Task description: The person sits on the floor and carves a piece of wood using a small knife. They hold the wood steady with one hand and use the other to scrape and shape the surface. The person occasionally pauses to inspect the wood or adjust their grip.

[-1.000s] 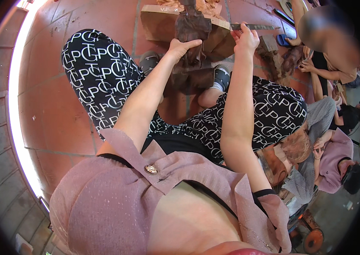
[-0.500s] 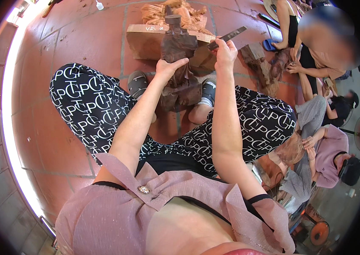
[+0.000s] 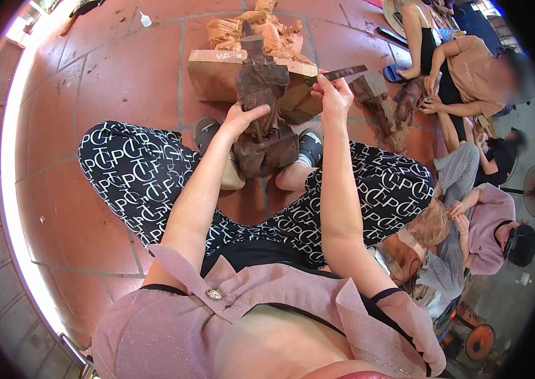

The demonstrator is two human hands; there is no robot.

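Note:
A dark brown carved wooden statue (image 3: 262,79) stands between my feet, tilted slightly, its wide base (image 3: 266,153) toward me. My left hand (image 3: 244,120) is closed around its left side at mid-height, thumb lying across the front. In my right hand (image 3: 336,100), a dark, flat, narrow strip (image 3: 347,72) is pinched between thumb and fingers. Its kind I cannot make out. The strip's left end comes close to the statue's right side; whether they touch I cannot tell.
Behind the statue, a pale wooden block (image 3: 207,72) sits below an orange-toned wood carving (image 3: 274,31). Rough brown carved wood (image 3: 378,107) lies to the right. Nearby, a co-worker (image 3: 469,69) handles another carving. A small white bottle (image 3: 145,21) is on the tiles far left.
The strip in my right hand has swung from a steep upward slant to a flatter one, and its far end is lower. The statue leans a little further left. My left hand keeps its hold.

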